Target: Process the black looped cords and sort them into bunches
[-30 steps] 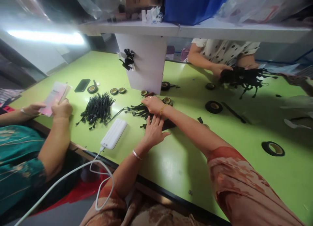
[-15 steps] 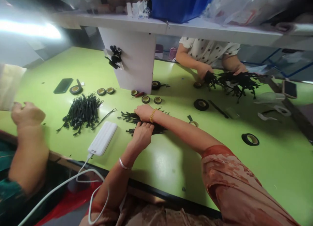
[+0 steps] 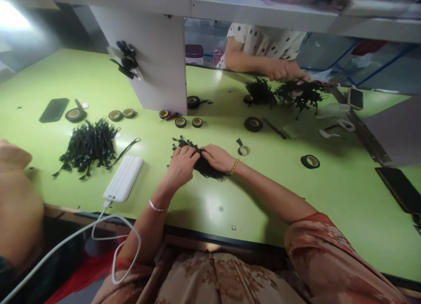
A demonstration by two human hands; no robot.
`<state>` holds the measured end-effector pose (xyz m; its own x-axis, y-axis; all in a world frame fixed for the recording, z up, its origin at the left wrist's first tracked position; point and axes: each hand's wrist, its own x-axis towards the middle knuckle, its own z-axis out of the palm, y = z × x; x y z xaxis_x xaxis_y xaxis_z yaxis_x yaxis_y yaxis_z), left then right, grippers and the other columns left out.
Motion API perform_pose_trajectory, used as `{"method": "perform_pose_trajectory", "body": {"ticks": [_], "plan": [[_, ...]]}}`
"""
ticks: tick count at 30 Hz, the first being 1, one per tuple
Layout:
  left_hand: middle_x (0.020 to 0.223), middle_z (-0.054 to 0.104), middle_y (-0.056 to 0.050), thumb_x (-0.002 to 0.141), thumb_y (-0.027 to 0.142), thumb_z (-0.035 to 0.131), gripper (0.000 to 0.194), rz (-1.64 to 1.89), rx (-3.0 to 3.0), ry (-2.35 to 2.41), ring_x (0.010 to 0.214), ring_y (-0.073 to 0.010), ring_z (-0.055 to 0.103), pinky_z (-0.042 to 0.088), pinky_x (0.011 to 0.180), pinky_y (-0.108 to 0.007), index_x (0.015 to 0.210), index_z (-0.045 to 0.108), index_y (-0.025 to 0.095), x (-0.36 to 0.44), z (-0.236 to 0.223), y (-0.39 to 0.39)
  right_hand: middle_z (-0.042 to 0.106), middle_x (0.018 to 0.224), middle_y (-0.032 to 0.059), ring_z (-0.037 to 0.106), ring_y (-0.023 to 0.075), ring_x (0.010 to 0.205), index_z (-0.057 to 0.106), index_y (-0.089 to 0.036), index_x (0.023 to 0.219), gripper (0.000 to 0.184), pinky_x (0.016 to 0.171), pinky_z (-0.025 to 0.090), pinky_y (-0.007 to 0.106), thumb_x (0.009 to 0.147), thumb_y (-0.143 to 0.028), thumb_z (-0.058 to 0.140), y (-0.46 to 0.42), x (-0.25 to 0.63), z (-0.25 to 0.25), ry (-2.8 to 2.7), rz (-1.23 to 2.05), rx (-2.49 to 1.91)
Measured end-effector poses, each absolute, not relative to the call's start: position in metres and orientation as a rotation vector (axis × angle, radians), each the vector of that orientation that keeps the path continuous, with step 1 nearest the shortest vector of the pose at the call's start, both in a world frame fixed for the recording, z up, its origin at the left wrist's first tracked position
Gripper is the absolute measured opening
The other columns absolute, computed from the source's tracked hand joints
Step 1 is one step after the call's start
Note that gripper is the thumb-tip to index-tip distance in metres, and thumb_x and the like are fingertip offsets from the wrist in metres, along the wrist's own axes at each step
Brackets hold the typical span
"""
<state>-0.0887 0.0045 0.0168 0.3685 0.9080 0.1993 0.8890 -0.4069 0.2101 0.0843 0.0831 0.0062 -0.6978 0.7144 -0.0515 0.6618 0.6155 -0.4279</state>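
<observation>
A small pile of black cable pieces [image 3: 207,169] lies on the green table [image 3: 263,194] in front of me. My left hand [image 3: 180,166] rests on its left side with fingers curled into the pieces. My right hand [image 3: 219,157] meets it from the right, fingers bent and gripping the same pile. Both hands touch at the top of the pile. A gold bangle sits on my right wrist, a silver one on my left.
A white power bank [image 3: 124,178] with a cable lies left of my hands. A larger black pile [image 3: 88,146] lies further left. Tape rolls [image 3: 253,124] dot the table. A white post [image 3: 154,54] stands behind. Another person's hands [image 3: 283,70] work opposite; a co-worker's arm [image 3: 16,199] at left.
My view has shifted right and down. My right hand drew back from the far side of the pile to meet my left hand, and both now grip the pile together.
</observation>
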Motion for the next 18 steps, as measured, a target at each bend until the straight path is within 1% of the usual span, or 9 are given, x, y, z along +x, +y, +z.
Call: {"method": "perform_pose_trajectory", "body": {"ticks": [3, 5, 8, 10, 12, 14, 15, 16, 18], "plan": [[0.12, 0.061, -0.013, 0.078, 0.006, 0.047, 0.035, 0.394, 2.651, 1.525, 0.123, -0.031, 0.046, 0.035, 0.102, -0.048, 0.106, 0.064, 0.02, -0.086, 0.016, 0.005, 0.064, 0.109, 0.0128, 0.057, 0.0198, 0.103, 0.058, -0.012, 0.119, 0.033, 0.094, 0.041, 0.033, 0.1, -0.027, 0.036, 0.059, 0.1, 0.002, -2.539, 0.756, -1.252], [0.13, 0.057, -0.013, 0.08, 0.006, 0.045, 0.039, 0.405, 2.689, 1.492, 0.127, -0.0306, 0.044, 0.034, 0.104, -0.048, 0.112, 0.062, 0.019, -0.082, 0.015, 0.005, 0.065, 0.11, 0.0128, 0.057, 0.0199, 0.104, 0.059, -0.012, 0.117, 0.031, 0.095, 0.042, 0.034, 0.098, -0.027, 0.039, 0.045, 0.112, -0.001, -2.386, 0.831, -1.305], [0.143, 0.047, -0.015, 0.08, 0.008, 0.048, 0.046, 0.468, 2.6, 1.631, 0.13, -0.0323, 0.042, 0.034, 0.105, -0.05, 0.124, 0.057, 0.02, -0.075, 0.013, 0.004, 0.066, 0.109, 0.0119, 0.06, 0.0197, 0.1, 0.058, -0.013, 0.119, 0.032, 0.092, 0.045, 0.035, 0.096, -0.03, 0.044, 0.029, 0.131, -0.006, -2.161, 0.934, -1.373], [0.141, 0.047, -0.017, 0.079, 0.01, 0.052, 0.05, 0.479, 2.434, 1.798, 0.126, -0.0339, 0.046, 0.038, 0.101, -0.049, 0.128, 0.054, 0.019, -0.074, 0.014, 0.004, 0.066, 0.107, 0.011, 0.061, 0.0195, 0.094, 0.056, -0.013, 0.121, 0.036, 0.087, 0.048, 0.035, 0.094, -0.035, 0.047, 0.022, 0.142, -0.007, -2.055, 0.973, -1.409], [0.131, 0.054, -0.019, 0.08, 0.013, 0.052, 0.046, 0.473, 2.212, 1.936, 0.114, -0.0329, 0.054, 0.044, 0.092, -0.045, 0.126, 0.054, 0.017, -0.075, 0.016, 0.004, 0.065, 0.107, 0.0111, 0.061, 0.0199, 0.092, 0.055, -0.013, 0.123, 0.04, 0.084, 0.05, 0.036, 0.093, -0.038, 0.049, 0.017, 0.148, -0.005, -2.001, 0.939, -1.436], [0.112, 0.064, -0.017, 0.085, 0.019, 0.049, 0.034, 0.482, 1.972, 2.018, 0.096, -0.0293, 0.061, 0.046, 0.08, -0.04, 0.117, 0.057, 0.016, -0.075, 0.019, 0.004, 0.063, 0.109, 0.0121, 0.061, 0.0209, 0.094, 0.054, -0.013, 0.124, 0.04, 0.084, 0.05, 0.038, 0.093, -0.038, 0.049, 0.012, 0.149, 0.0, -1.999, 0.835, -1.44], [0.1, 0.067, -0.015, 0.087, 0.025, 0.048, 0.027, 0.49, 1.861, 2.051, 0.087, -0.0275, 0.062, 0.045, 0.075, -0.038, 0.109, 0.06, 0.016, -0.075, 0.02, 0.005, 0.062, 0.11, 0.0126, 0.06, 0.0213, 0.094, 0.053, -0.013, 0.125, 0.041, 0.083, 0.05, 0.038, 0.093, -0.038, 0.049, 0.01, 0.147, 0.002, -2.016, 0.777, -1.438], [0.088, 0.067, -0.012, 0.089, 0.032, 0.047, 0.023, 0.493, 1.766, 2.075, 0.078, -0.026, 0.062, 0.044, 0.071, -0.036, 0.099, 0.061, 0.016, -0.074, 0.02, 0.005, 0.061, 0.11, 0.0128, 0.059, 0.0216, 0.093, 0.053, -0.013, 0.125, 0.041, 0.081, 0.05, 0.038, 0.093, -0.039, 0.048, 0.007, 0.145, 0.005, -2.046, 0.723, -1.435], [0.068, 0.063, -0.008, 0.088, 0.045, 0.05, 0.03, 0.485, 1.648, 2.083, 0.065, -0.0232, 0.058, 0.039, 0.063, -0.033, 0.078, 0.06, 0.018, -0.071, 0.019, 0.007, 0.06, 0.109, 0.013, 0.058, 0.0225, 0.091, 0.054, -0.014, 0.126, 0.047, 0.076, 0.051, 0.037, 0.09, -0.045, 0.052, 0.001, 0.138, 0.007, -2.149, 0.647, -1.427]]}}
